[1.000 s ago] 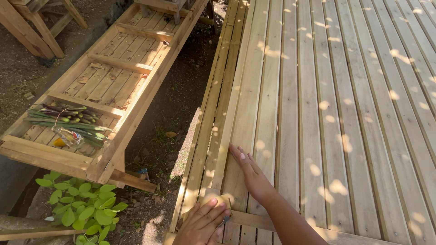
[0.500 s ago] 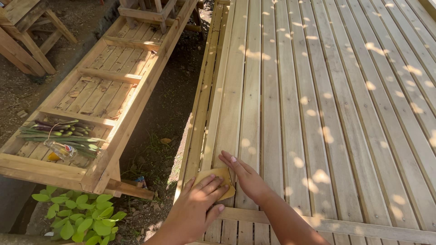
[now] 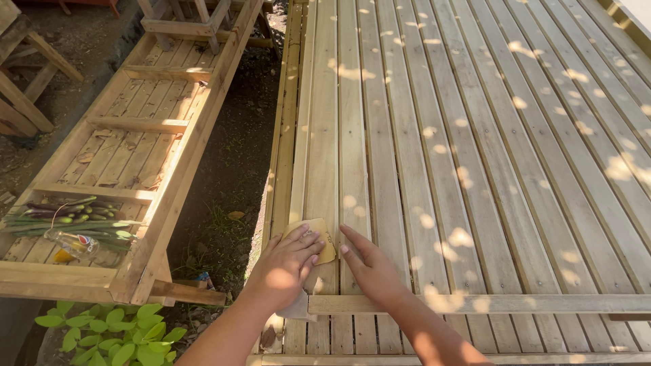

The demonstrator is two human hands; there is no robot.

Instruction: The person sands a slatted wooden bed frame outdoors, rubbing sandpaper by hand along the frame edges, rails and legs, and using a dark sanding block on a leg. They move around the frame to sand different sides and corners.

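Head view: left hand (image 3: 285, 266) pressed a tan sandpaper sheet (image 3: 320, 240) flat on the slatted panel (image 3: 475, 169), grip loose, palm down. Right hand (image 3: 369, 268) lay open beside it, holding nothing. Clear bottle (image 3: 71, 242) with a red-blue label lay on the left desk (image 3: 129, 146).

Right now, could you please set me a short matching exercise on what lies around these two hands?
Things:
1. left hand
2. right hand
3. green stalks
4. leafy plant

Places:
A. on the ground, lower left
B. flat on bare slats
C. pressing the tan sandpaper sheet
D. on the left wooden frame

Pairs: 1-C, 2-B, 3-D, 4-A
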